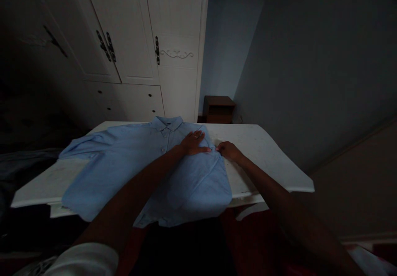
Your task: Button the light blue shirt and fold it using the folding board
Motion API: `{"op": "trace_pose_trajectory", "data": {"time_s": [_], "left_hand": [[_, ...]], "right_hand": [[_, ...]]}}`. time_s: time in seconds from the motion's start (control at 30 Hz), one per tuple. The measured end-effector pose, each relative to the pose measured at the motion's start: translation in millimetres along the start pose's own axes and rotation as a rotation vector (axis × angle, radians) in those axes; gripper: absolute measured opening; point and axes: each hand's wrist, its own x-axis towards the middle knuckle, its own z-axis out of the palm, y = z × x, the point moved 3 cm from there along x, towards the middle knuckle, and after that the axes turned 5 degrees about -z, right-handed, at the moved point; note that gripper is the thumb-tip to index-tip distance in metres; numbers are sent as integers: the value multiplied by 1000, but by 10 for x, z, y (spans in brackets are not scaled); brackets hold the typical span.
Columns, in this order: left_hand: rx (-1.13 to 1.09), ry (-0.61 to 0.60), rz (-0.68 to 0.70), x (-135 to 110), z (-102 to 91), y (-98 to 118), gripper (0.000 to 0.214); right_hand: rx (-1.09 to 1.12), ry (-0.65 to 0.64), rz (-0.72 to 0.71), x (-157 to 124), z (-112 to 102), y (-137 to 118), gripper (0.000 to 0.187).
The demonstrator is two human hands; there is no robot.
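Note:
A light blue button-up shirt (124, 166) lies front side up on a white table (263, 152), its collar toward the far edge. Its sleeve on the left stretches out past the body, while the one on the right is folded in over the front. My left hand (192, 143) rests flat on the shirt's right chest, fingers spread, with a ring on one finger. At the shirt's right edge my right hand (228, 150) pinches the light blue cloth between thumb and fingers. The shirt's hem hangs over the near edge of the table.
Behind the table stands a white wardrobe (180, 86) with dark handles. A small brown nightstand (219, 102) is in the corner by the grey wall (310, 61). Dark cloth (18, 164) lies at the left. Red flooring (248, 239) shows below.

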Motion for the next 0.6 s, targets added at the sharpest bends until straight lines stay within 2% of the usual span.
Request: {"op": "trace_pose_trajectory", "data": {"time_s": [0.2, 0.37, 0.5, 0.6], "left_hand": [[-6, 16, 25, 6, 14, -10, 101], [17, 112, 20, -69, -75, 46, 98], [69, 176, -32, -339, -234, 186, 77], [47, 127, -135, -682, -285, 301, 70]], "right_hand": [[-30, 9, 18, -10, 54, 8, 21], [-35, -1, -3, -8, 58, -14, 21], [-30, -23, -11, 46, 25, -5, 18], [-20, -22, 4, 143, -21, 2, 20]]}}
